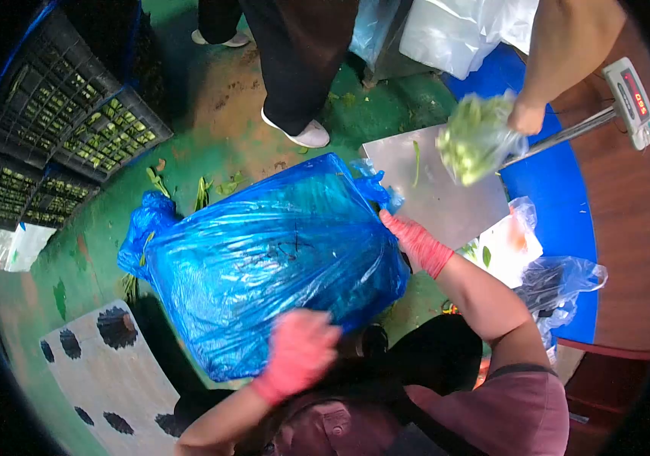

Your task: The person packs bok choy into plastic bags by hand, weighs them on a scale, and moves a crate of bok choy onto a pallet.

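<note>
A large blue plastic bag (275, 266), box-shaped and bulging, lies in front of me with bunched, twisted corners at its left and right. My right hand (418, 242), in a pink glove, grips its right edge beside the knotted corner; some fingers are hidden behind the plastic. Over the bag's near side is my left hand (300, 351), also pink-gloved. Motion smears its fingers.
Another person's hand (526, 115) holds a clear bag of green vegetables (473, 140) over a metal scale plate (435, 194). A digital display (632, 102) stands on the right. Black crates (74, 129) of greens are stacked left, above a holed board (120, 372). Someone's shoe (306, 135) is ahead.
</note>
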Demonstrator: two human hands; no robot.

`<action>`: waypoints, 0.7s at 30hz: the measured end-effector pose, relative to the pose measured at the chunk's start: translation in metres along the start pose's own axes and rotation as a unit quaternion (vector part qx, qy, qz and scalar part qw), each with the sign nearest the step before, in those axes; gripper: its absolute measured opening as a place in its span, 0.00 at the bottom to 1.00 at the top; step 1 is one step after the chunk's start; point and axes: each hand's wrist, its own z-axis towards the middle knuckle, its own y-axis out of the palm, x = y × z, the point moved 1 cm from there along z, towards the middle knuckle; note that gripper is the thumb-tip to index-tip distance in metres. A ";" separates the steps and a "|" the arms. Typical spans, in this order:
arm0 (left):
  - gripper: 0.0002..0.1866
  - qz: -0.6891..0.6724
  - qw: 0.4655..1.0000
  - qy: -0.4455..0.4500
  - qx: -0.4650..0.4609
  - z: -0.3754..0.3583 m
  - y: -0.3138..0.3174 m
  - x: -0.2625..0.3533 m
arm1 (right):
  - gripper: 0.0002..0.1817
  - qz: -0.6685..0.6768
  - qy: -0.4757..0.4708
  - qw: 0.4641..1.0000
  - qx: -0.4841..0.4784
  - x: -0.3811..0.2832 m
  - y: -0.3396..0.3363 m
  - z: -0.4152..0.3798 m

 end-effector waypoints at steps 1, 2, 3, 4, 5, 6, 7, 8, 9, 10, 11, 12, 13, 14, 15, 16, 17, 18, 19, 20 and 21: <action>0.22 0.064 0.976 -0.008 -0.209 0.028 0.021 0.026 | 0.39 -0.018 -0.024 1.000 0.000 0.011 -0.009 -0.001; 0.25 0.094 0.982 0.015 -0.164 0.023 0.051 0.027 | 0.40 -0.096 0.018 0.994 0.040 0.020 -0.025 -0.007; 0.28 0.126 0.985 0.038 -0.113 0.016 0.081 0.022 | 0.38 -0.136 -0.006 0.988 0.067 0.039 -0.036 -0.013; 0.28 0.124 0.986 0.037 -0.104 0.013 0.092 0.016 | 0.37 -0.180 -0.031 0.979 0.092 0.059 -0.040 -0.023; 0.28 0.177 0.978 0.043 -0.100 0.007 0.099 0.008 | 0.35 -0.130 -0.016 0.988 0.083 0.073 -0.035 -0.042; 0.29 0.230 0.968 0.047 -0.091 0.009 0.105 0.001 | 0.33 -0.086 -0.003 0.994 0.073 0.071 -0.031 -0.059; 0.29 0.226 0.970 0.039 -0.079 0.010 0.107 0.001 | 0.32 -0.162 -0.003 0.982 0.099 0.060 -0.022 -0.069; 0.28 0.225 0.970 0.041 -0.083 0.007 0.105 0.003 | 0.31 -0.233 -0.003 0.964 0.126 0.055 -0.010 -0.079; 0.28 0.229 0.969 0.045 -0.084 0.008 0.104 0.001 | 0.31 -0.243 -0.008 0.962 0.126 0.051 -0.005 -0.084; 0.28 0.231 0.969 0.042 -0.073 0.008 0.105 -0.003 | 0.31 -0.196 0.012 0.977 0.085 0.048 0.000 -0.087; 0.27 0.210 0.975 0.053 -0.039 0.006 0.107 -0.005 | 0.31 -0.148 0.035 0.987 0.044 0.046 0.008 -0.093; 0.27 0.185 0.981 0.065 -0.007 0.003 0.109 -0.003 | 0.28 0.093 0.137 0.986 0.015 0.046 0.025 -0.105; 0.27 0.178 0.982 0.061 -0.002 0.003 0.110 -0.002 | 0.28 0.086 0.141 0.986 0.019 0.038 0.033 -0.116; 0.26 0.160 0.985 0.058 0.003 0.001 0.107 -0.002 | 0.26 0.073 0.086 0.993 0.023 0.029 0.043 -0.126; 0.25 0.148 0.987 0.056 0.013 0.002 0.103 -0.004 | 0.24 0.057 0.024 0.998 0.024 0.014 0.053 -0.131; 0.26 0.122 0.989 0.071 0.043 0.001 0.100 -0.005 | 0.21 0.095 0.021 0.995 0.005 -0.004 0.069 -0.131; 0.26 0.127 0.988 0.075 0.051 0.001 0.101 -0.008 | 0.21 0.092 -0.003 0.996 0.019 -0.018 0.081 -0.121; 0.28 0.044 0.992 0.067 0.093 0.001 0.102 -0.010 | 0.20 0.090 -0.029 0.995 0.032 -0.032 0.092 -0.106; 0.31 -0.042 0.989 0.058 0.133 0.002 0.102 -0.008 | 0.20 0.082 -0.040 0.994 0.054 -0.045 0.090 -0.084; 0.31 -0.036 0.987 0.063 0.141 0.008 0.088 0.000 | 0.19 0.074 -0.053 0.993 0.075 -0.058 0.085 -0.053; 0.37 -0.103 0.977 -0.024 0.184 0.016 0.063 0.009 | 0.18 0.066 -0.105 0.989 0.080 -0.073 0.090 -0.021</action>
